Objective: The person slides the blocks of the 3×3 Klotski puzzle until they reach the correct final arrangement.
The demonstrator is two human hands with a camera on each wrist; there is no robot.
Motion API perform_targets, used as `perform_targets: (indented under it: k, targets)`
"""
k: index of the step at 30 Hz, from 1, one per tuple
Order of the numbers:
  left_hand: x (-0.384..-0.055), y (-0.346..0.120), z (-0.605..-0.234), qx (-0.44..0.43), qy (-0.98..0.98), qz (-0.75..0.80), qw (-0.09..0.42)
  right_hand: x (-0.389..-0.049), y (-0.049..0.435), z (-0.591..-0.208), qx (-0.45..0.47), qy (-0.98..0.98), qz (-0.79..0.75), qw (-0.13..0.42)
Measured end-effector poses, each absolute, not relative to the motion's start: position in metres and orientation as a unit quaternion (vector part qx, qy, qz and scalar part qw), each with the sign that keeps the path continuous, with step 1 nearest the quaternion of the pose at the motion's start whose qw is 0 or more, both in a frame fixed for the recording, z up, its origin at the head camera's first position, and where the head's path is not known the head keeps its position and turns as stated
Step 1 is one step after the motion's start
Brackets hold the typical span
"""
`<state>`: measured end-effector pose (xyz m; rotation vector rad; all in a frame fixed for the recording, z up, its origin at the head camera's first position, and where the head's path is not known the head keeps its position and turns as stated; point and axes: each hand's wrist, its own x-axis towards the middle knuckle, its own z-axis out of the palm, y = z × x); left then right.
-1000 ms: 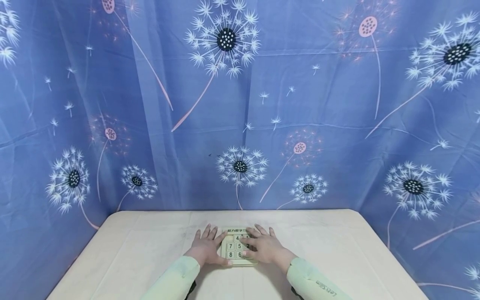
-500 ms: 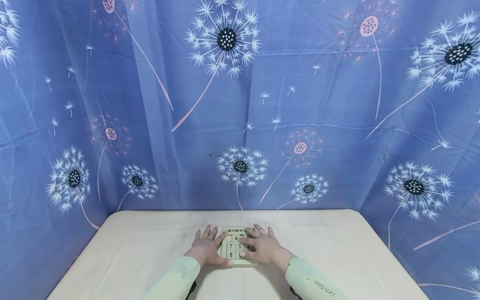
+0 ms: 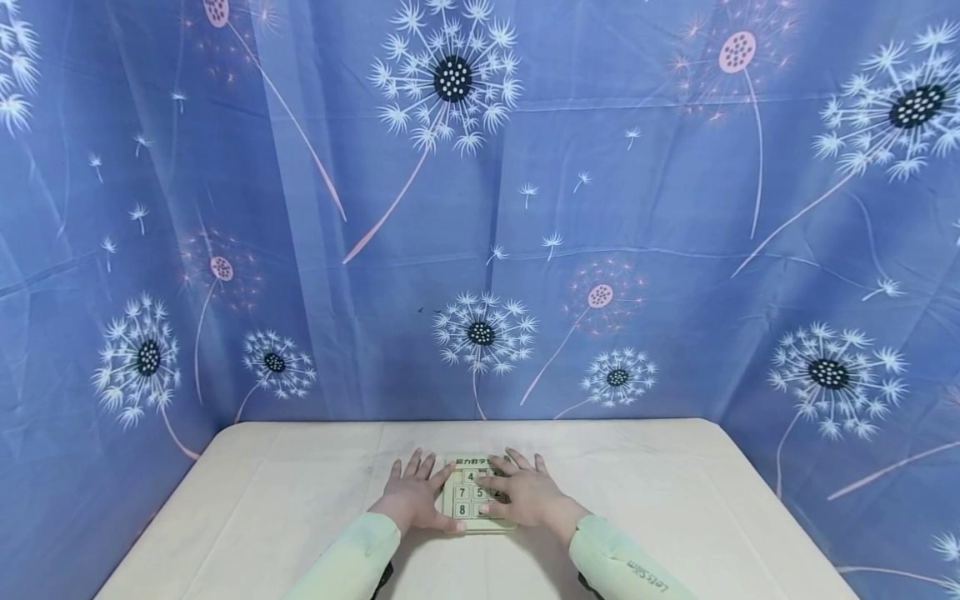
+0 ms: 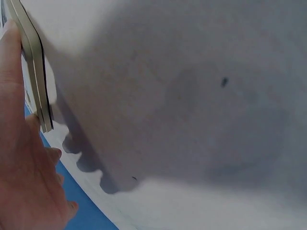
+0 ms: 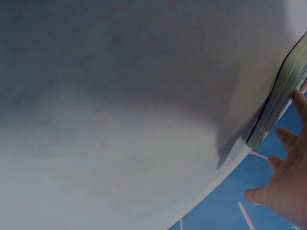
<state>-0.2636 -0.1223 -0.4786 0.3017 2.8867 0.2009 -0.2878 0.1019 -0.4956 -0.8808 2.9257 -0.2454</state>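
A pale green sliding number puzzle lies on the table in the head view, with tiles 4, 5, 7 and 8 readable and others partly covered. My left hand steadies its left side, thumb at the near-left corner and index finger at the far-left edge, fingers spread. My right hand reaches over the right side, its index finger touching the tiles beside the 4 and its thumb over the bottom row. In the left wrist view, the thumb lies against the puzzle's edge. In the right wrist view, extended fingers appear beside the puzzle's side.
The puzzle sits on a pale cloth-covered table. A blue curtain printed with dandelions hangs behind the table and along both sides.
The 4 tile has shifted slightly left in the top row. My right hand has moved a little left, its thumb now covering the 6. My left hand stays in place.
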Motion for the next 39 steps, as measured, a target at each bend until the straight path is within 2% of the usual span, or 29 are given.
perform_targets:
  k: [39]
  targets:
    - [-0.27, -0.123, -0.483, 0.093, 0.986, 0.069, 0.122, -0.287, 0.089, -0.492, -0.292, 0.952, -0.075, 0.047]
